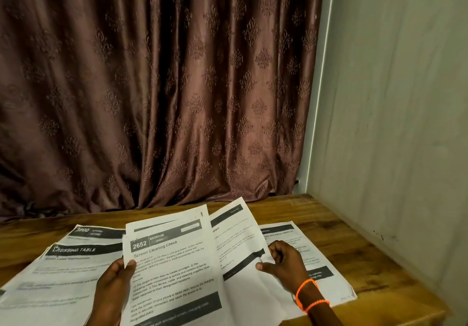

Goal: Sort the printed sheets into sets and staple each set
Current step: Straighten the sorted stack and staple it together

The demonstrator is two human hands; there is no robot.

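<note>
Left hand (115, 279) is gripping the "Screen Cleaning Check" sheet (172, 272) by its left edge above the desk (329, 214); right hand (283, 262) is pinching a second sheet (238, 244) beside it. Further sheets (63, 270) are lying flat on the desk.

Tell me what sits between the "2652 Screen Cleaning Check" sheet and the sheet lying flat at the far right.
In the head view, one printed sheet, pinched by the right hand, fans out between them.

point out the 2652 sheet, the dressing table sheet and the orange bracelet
2652 sheet (174, 272), head view, on the printed text in the middle of the page.
dressing table sheet (73, 250), head view, on its dark header band.
orange bracelet (305, 290), head view, on the loop round the right wrist.
</note>
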